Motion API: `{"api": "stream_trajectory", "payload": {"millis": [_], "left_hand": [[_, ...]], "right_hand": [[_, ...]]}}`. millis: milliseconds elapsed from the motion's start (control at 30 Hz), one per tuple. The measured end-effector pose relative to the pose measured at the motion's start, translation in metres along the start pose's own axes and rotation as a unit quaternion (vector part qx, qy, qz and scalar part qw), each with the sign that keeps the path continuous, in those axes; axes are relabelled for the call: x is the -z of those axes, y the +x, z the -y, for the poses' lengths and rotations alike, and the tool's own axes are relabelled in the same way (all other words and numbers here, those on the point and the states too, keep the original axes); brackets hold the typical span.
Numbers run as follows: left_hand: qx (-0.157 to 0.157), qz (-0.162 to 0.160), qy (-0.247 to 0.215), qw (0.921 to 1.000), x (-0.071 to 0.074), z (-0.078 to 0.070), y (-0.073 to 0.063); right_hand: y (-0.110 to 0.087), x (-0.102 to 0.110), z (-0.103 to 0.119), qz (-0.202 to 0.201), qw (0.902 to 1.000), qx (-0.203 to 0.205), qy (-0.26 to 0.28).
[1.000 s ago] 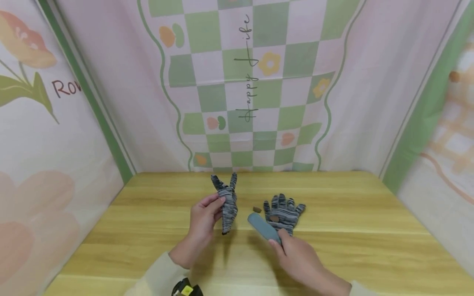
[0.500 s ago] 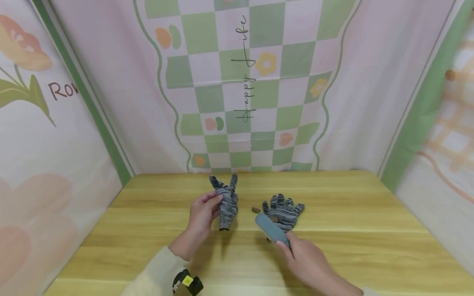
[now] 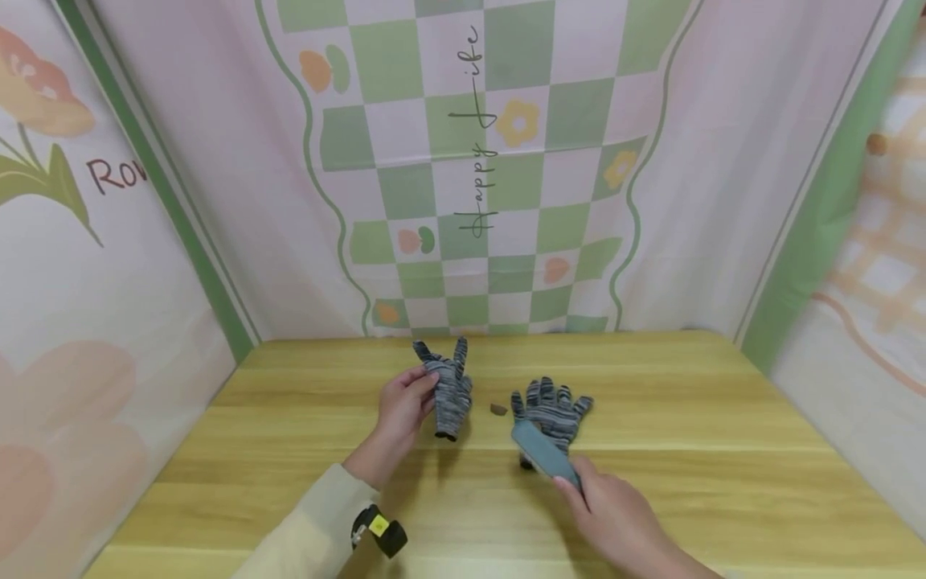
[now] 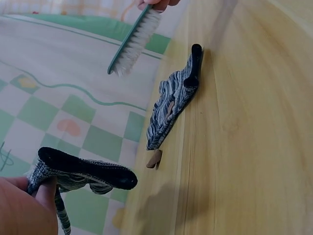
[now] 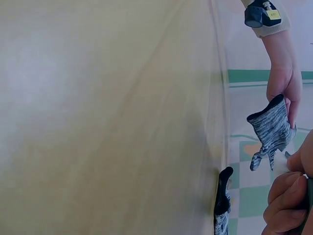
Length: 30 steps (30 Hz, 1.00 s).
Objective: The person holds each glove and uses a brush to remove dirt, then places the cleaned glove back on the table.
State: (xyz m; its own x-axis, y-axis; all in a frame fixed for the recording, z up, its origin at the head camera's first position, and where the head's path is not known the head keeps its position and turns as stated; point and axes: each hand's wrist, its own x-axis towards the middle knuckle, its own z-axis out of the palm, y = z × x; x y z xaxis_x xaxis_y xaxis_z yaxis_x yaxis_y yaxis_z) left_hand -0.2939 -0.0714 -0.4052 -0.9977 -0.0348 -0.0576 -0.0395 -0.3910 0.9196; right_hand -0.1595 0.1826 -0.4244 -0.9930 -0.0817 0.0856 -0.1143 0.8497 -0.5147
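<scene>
My left hand [image 3: 400, 408] pinches a grey-and-black striped knit glove [image 3: 452, 398] by its side, lifted off the table, with some of its fingers pointing up. Its black-edged cuff faces the left wrist camera. In my right hand [image 3: 616, 508] is a brush [image 3: 544, 452] with a blue-green back; its white bristles [image 4: 138, 45] show in the left wrist view. The brush is above a second matching glove [image 3: 559, 414], which lies flat with its fingers spread. On that glove sits a brown scrap [image 4: 170, 108], mostly hidden by the brush from the head view.
Another small brown scrap [image 3: 498, 409] lies on the wooden table [image 3: 325, 434], left of the flat glove. Printed curtains [image 3: 463, 185] hang behind the table and on both sides. A black device with a yellow label [image 3: 379, 527] is strapped at my left wrist.
The brush has shifted right, from beside the flat glove to over its lower left part. The held glove has turned slightly in my left hand and moved a little up and right.
</scene>
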Motion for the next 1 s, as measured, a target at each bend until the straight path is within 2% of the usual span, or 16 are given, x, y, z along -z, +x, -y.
{"api": "stream_trajectory", "payload": {"millis": [333,600,767,1000], "left_hand": [[0.015,-0.011,0.01,0.9998,0.002,0.01,0.015],[0.02,-0.022,0.039,0.9988,0.016,0.022,0.026],[0.028,-0.037,0.047,0.9978,0.026,0.025,0.032],[0.04,-0.047,0.085,0.9944,0.035,0.028,0.035]], "right_hand": [[-0.002,0.0,-0.004,0.006,0.9999,-0.006,0.007],[-0.004,0.001,-0.006,0.008,0.9999,-0.008,0.008],[-0.004,0.001,-0.007,0.014,0.9997,-0.013,0.013],[-0.005,0.002,-0.007,0.015,0.9997,-0.014,0.01]]}}
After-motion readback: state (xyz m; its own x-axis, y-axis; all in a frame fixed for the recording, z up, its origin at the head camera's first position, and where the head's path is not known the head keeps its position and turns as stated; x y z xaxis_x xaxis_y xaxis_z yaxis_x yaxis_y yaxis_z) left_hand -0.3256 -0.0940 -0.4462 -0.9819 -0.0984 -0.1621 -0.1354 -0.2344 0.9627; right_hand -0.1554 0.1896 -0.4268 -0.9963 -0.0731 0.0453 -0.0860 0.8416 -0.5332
